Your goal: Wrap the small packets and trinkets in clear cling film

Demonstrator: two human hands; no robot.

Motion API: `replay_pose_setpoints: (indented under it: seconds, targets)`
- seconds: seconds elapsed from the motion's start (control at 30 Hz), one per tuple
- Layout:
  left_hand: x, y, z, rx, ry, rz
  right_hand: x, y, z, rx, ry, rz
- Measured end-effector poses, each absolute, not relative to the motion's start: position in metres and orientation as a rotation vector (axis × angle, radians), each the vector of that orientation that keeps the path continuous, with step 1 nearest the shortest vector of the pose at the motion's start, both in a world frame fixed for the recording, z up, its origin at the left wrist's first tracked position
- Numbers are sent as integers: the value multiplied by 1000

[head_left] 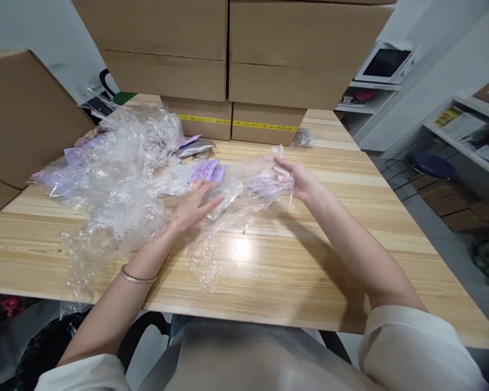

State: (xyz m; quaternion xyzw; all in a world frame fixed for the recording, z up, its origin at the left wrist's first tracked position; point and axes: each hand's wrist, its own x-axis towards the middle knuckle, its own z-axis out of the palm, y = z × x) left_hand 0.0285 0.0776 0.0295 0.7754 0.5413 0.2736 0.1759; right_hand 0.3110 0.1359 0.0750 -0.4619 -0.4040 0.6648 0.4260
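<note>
Bag [261, 196]: one, mid worktop [269, 282], its long way slanting front left to back right.
Right hand [296, 176]: holds the bag's right end.
Left hand [193, 206]: wide, palm down.
Cards [204, 170]: two, purple, just past left hand.
Boxes [206, 129]: two yellow-striped, toward back edge.

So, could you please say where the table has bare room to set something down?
Bare wooden tabletop lies between the right forearm and right edge, and between that forearm and the loose plastic film. The left is crowded with clear wrap.
</note>
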Motion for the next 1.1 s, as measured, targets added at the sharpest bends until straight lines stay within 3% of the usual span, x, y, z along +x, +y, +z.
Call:
replay_pose_setpoints:
  seconds: [0.1, 0.23, 0.3, 0.43, 0.5, 0.63, 0.83, 1.0, 1.1]
  targets:
    - [36, 79, 49, 1905, 1148, 853, 309, 141, 97, -1111, -1236, 1481]
    - [44, 80, 65, 1757, 744, 570, 316, 134, 121, -1061, -1523, 1333]
    - [51, 80, 65, 1811, 772, 587, 329, 129, 129, -1088, -1620, 1310]
    - [67, 86, 54, 2133, 1249, 1149, 363, 120, 142, -1125, -1919, 1478]
    - [79, 92, 51, 2315, 1259, 1331, 372, 119, 146, -1073, -2122, 1589]
    - [106, 102, 63, 2472, 837, 1133, 369, 116, 155, -1042, -2549, 1553]
    - [124, 121, 86, 2136, 870, 689, 377, 113, 175, -1258, -2710, 1071]
    - [118, 137, 106, 2258, 1364, 618, 399, 124, 176, -1889, -2390, 286]
    - [121, 140, 124, 2439, 1682, 670, 403, 123, 179, -1947, -2052, -195]
